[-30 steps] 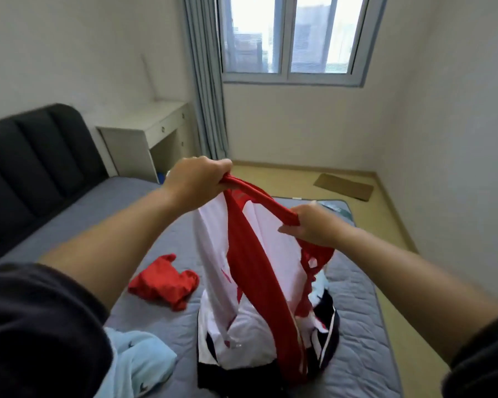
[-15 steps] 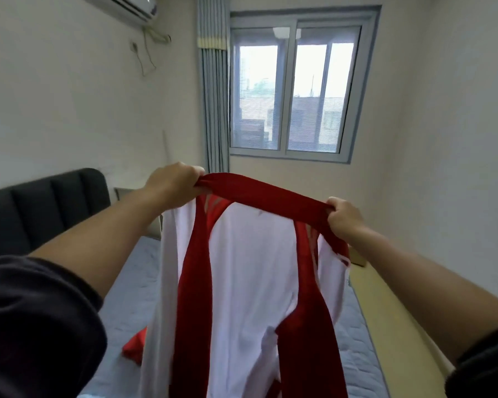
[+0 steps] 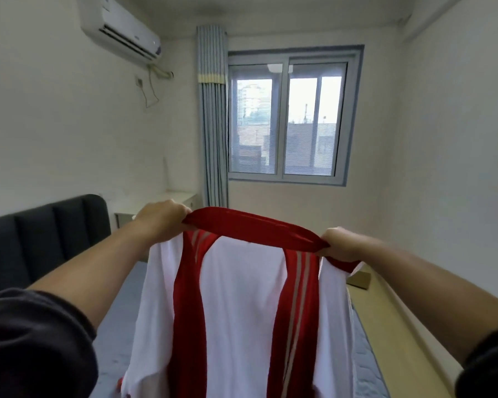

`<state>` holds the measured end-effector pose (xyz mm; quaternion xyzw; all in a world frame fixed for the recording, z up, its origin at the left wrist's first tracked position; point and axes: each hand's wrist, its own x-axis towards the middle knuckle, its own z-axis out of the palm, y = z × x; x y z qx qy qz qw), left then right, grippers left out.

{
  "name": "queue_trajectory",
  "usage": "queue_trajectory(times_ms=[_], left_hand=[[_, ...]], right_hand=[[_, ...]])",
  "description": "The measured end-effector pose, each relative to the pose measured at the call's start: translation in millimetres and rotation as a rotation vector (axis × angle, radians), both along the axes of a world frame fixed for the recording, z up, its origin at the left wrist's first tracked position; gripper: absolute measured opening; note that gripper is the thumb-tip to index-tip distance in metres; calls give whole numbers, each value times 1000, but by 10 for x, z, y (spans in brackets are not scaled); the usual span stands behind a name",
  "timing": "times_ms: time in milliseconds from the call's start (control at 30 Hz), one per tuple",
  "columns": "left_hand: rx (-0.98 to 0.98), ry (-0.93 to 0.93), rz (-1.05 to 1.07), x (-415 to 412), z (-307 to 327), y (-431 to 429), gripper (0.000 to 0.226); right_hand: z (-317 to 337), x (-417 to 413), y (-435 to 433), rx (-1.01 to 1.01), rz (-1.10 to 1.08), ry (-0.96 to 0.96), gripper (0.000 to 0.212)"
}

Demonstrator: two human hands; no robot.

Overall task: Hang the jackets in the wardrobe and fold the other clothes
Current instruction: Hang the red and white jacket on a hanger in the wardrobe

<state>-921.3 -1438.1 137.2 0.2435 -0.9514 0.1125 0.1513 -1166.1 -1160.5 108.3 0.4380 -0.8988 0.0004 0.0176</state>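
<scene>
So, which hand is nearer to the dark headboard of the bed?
Left. The left hand grips the jacket just to the right of the headboard; the right hand grips the jacket's other end, farther to the right.

The jacket (image 3: 242, 311) is white, with a red collar band and two red panels edged in pale stripes running down from it. It hangs upright in the air. The collar band is stretched taut between the left hand (image 3: 163, 219) and the right hand (image 3: 339, 245), which grip its ends.
</scene>
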Motion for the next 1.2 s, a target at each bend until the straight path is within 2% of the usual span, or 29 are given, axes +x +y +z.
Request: queue_trajectory(times_ms=[67, 133, 200, 233, 267, 300, 367, 400, 500, 600, 700, 800, 900, 1000, 1100, 1200], left_hand=[[107, -23, 31, -37, 130, 77, 30], [43, 67, 47, -102, 395, 121, 30], [-91, 425, -16, -142, 666, 147, 33], [-165, 622, -87, -146, 711, 151, 33], [-208, 688, -123, -148, 721, 173, 31], [-196, 540, -123, -154, 676, 217, 27], [-107, 52, -37, -192, 403, 219, 20], [-57, -26, -8, -219, 315, 163, 20], [85, 146, -74, -211, 311, 61, 22], [5, 271, -103, -232, 330, 90, 23], [-72, 173, -291, -225, 438, 266, 25], [-138, 49, -500, -254, 518, 473, 22], [-117, 87, -678, -382, 473, 643, 18], [-60, 101, -690, -475, 431, 759, 18], [33, 139, -746, -491, 444, 849, 25], [197, 67, -789, -451, 469, 965, 29]], right_hand=[[109, 19, -20, -61, -5, 127, 30], [329, 40, -50, -372, 30, 277, 30], [584, 59, -55, -894, 135, 341, 28], [656, 80, -37, -1084, 175, 370, 26], [706, 117, -15, -1115, 175, 376, 25], [705, 140, -21, -932, 143, 386, 23], [497, 181, -29, -322, 46, 374, 23], [441, 147, -17, -207, 31, 388, 23], [464, 41, 72, -334, 35, 388, 26], [449, 27, 172, -371, 45, 370, 25], [542, 107, 217, -279, 187, 297, 24], [697, 187, 201, -169, 339, 434, 18], [783, 302, 118, -303, 496, 521, 10], [842, 482, 64, -502, 618, 502, 12], [863, 637, 59, -623, 705, 595, 17], [877, 755, 90, -667, 803, 512, 10]])
